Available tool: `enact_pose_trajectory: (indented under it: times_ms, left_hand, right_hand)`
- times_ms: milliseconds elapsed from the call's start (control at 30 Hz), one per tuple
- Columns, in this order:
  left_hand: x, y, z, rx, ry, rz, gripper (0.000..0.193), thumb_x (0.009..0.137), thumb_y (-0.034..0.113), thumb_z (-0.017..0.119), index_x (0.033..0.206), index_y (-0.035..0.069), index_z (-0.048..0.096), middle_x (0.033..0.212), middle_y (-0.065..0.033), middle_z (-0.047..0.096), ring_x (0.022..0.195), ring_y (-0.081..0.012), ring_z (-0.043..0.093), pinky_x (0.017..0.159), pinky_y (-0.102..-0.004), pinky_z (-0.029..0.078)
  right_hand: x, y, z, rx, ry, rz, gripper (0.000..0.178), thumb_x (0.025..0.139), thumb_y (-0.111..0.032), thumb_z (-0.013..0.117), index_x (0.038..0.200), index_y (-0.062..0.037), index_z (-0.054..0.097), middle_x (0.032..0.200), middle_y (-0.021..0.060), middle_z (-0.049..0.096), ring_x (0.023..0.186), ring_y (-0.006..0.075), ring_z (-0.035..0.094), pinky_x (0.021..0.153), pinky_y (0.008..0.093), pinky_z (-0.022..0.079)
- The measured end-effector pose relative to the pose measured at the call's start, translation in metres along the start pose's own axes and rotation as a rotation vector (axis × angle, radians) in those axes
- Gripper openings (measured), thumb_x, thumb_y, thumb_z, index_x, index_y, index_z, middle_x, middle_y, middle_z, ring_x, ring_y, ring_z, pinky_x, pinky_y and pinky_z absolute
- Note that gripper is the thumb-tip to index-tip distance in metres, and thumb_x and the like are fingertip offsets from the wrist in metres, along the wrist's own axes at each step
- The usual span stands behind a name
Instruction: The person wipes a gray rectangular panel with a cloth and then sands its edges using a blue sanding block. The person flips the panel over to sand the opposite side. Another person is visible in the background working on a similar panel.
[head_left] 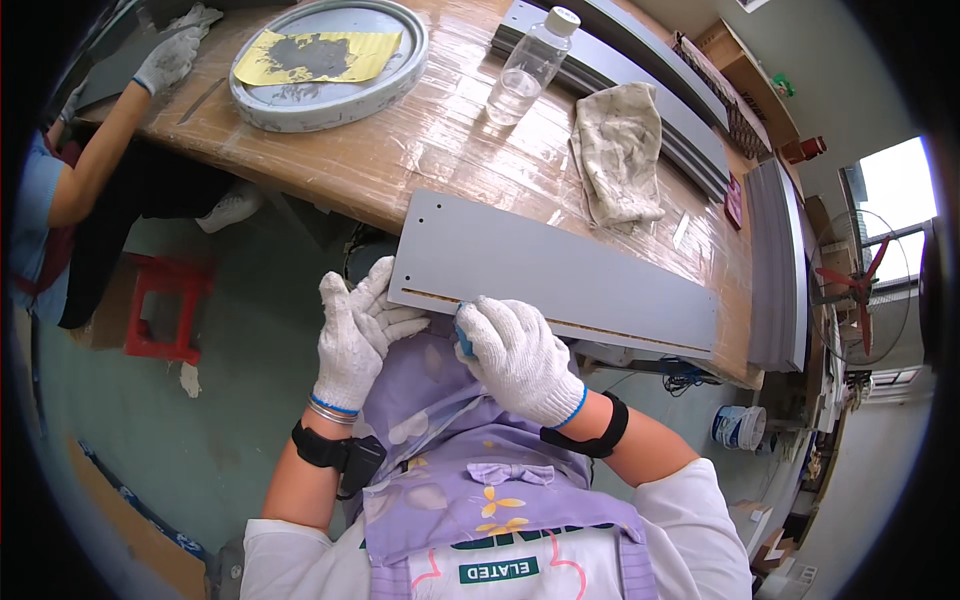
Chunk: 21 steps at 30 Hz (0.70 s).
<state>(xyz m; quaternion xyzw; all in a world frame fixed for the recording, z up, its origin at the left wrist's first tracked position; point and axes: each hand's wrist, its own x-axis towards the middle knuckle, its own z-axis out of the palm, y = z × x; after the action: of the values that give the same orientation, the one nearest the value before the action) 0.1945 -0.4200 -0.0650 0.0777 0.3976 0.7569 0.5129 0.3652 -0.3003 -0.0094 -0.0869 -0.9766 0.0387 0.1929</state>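
Observation:
A long grey panel (pixel 560 265) lies over the near edge of the table, with small holes at its left end and a narrow brown slot along its near edge. My right hand (pixel 522 358), in a white knit glove, is closed on a small blue object (pixel 463 332) at that slot. The fingers hide most of this object, so its kind cannot be made out. Beside the panel's left corner is my gloved left hand (pixel 352 335), its fingers stretched and apart, holding nothing. Whether its fingertips touch the panel's edge is unclear.
On the wrapped table (pixel 330 165) are a round lid (pixel 300 112) bearing a yellow sheet smeared grey, a clear bottle (pixel 533 68) and a rag (pixel 620 150). More grey panels (pixel 775 265) stand at right, near a fan (pixel 858 284). Another person's gloved hand (pixel 170 60) works far left, above a red stool (pixel 165 305).

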Motion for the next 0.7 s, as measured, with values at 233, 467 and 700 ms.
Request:
enact_pose_trajectory:
  times_ms: [233, 467, 700]
  left_hand:
    - [0.002, -0.006, 0.005, -0.033, 0.13, 0.009, 0.083, 0.098, 0.068, 0.033, 0.144, -0.001, 0.041, 0.124, -0.0231, 0.063, 0.101, -0.0331, 0.069, 0.083, -0.0445, 0.06]
    - [-0.005, -0.02, 0.021, -0.079, 0.271, 0.052, 0.078, 0.094, 0.064, 0.051, 0.136, -0.001, 0.046, 0.119, -0.0147, 0.062, 0.109, -0.0239, 0.064, 0.092, -0.0392, 0.057]
    - [-0.004, -0.058, 0.084, -0.208, 0.233, 0.056, 0.059, 0.095, 0.043, 0.063, 0.135, 0.002, 0.048, 0.127, -0.0165, 0.057, 0.12, -0.0305, 0.058, 0.101, -0.0456, 0.052]
  right_hand:
    - [-0.14, 0.077, -0.051, -0.116, 0.169, 0.294, 0.057, 0.072, -0.013, 0.081, 0.122, -0.005, 0.054, 0.116, 0.016, 0.061, 0.103, 0.0354, 0.061, 0.09, 0.0446, 0.05]
    - [-0.26, 0.145, -0.089, -0.271, 0.374, 0.595, 0.06, 0.072, -0.003, 0.078, 0.125, -0.0048, 0.05, 0.118, 0.0176, 0.058, 0.102, 0.0356, 0.059, 0.09, 0.0433, 0.049]
    - [-0.342, 0.194, -0.118, -0.516, 0.51, 0.856, 0.05, 0.08, -0.006, 0.074, 0.125, -0.003, 0.052, 0.116, 0.0162, 0.059, 0.104, 0.0335, 0.059, 0.092, 0.041, 0.049]
